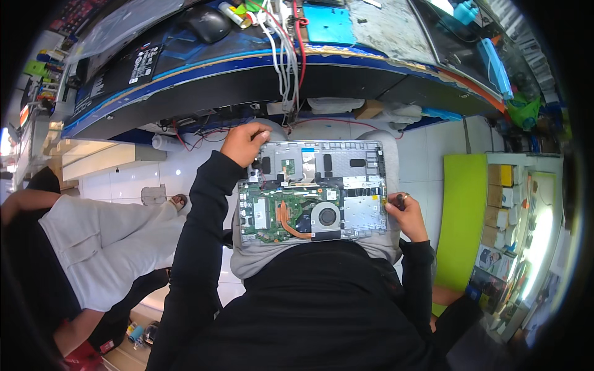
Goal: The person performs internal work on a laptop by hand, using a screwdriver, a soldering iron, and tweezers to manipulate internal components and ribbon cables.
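Here, a person in a white shirt [93,247] sits off to my left. My left hand [244,142] is clamped on the far left corner of the opened laptop [315,191] lying on my lap, its fan [326,217] and green board [272,213] exposed. My right hand [405,213] is closed round a screwdriver [396,201] at the laptop's right edge.

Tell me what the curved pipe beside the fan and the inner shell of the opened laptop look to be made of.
Curved pipe: likely copper, from its orange metallic sheen. Inner shell of the opened laptop: silver-grey and matte with stamped patterns, possibly metal or foil-lined plastic; the look leaves it open.
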Tool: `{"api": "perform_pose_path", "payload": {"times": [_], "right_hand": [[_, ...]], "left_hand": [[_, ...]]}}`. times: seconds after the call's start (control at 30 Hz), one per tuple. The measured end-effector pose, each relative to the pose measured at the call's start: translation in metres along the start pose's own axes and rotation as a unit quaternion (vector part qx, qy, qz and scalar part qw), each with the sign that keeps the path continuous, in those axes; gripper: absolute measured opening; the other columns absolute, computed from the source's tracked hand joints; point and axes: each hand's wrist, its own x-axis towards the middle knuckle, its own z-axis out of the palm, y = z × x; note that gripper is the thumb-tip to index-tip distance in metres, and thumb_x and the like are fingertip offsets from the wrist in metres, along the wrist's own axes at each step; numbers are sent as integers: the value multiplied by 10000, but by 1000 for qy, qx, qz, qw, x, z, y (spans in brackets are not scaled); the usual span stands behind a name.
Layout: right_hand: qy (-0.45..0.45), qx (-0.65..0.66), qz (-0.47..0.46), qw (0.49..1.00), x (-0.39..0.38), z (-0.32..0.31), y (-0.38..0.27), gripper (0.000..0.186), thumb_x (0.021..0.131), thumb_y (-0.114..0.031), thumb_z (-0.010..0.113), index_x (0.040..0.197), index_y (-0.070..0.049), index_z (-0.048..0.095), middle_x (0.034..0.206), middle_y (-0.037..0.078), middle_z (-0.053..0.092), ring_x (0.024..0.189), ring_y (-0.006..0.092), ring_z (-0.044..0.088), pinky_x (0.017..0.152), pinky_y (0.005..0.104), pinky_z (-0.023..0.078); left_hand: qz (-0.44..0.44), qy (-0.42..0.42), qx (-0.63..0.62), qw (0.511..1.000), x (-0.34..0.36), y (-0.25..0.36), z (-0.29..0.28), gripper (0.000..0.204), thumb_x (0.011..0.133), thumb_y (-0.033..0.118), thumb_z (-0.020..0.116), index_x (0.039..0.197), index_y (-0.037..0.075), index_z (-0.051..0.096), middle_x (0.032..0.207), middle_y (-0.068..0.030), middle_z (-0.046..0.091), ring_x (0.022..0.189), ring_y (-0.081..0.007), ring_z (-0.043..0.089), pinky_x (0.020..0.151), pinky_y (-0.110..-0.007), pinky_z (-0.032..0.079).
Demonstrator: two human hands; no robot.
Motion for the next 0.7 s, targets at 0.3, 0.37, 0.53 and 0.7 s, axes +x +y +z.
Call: {"api": "perform_pose_path", "payload": {"times": [0.3, 0.37, 0.53, 0.7], "right_hand": [[10, -24, 6, 1000, 0, 0, 1, 183, 950, -43, 786, 1114, 7, 721, 926, -6, 686, 863, 91, 612, 820, 281, 521], [13, -29, 12, 999, 0, 0, 0, 182, 952, -44, 785, 1114, 7, 721, 925, -8, 684, 862, 91, 611, 820, 281, 520], [9, -19, 8, 1000, -1, -1, 1, 160, 965, -53, 779, 1105, 1, 722, 917, -18, 683, 853, 81, 602, 812, 269, 509], [-2, -6, 7, 1000, 0, -1, 0, 149, 969, -55, 776, 1097, -2, 721, 910, -28, 676, 840, 71, 588, 798, 260, 498]], "left_hand": [[-14, 12, -29, 999, -8, -5, -12, 278, 1051, 169, 674, 1236, -26, 743, 1115, -176, 785, 1080, -263, 759, 989, -389, 563], [-4, 8, 80, 997, -17, -10, -17, 451, 977, 274, 790, 1296, -33, 705, 1220, -213, 722, 1179, -329, 713, 1041, -423, 544], [-115, -18, 166, 979, -38, 8, -7, 889, 820, 471, 907, 1465, -21, 543, 1388, -291, 562, 1271, -438, 643, 1081, -456, 528], [-117, -17, 158, 980, -39, 3, -4, 944, 783, 422, 946, 1450, -52, 476, 1380, -309, 560, 1290, -459, 622, 1097, -463, 517]]}}
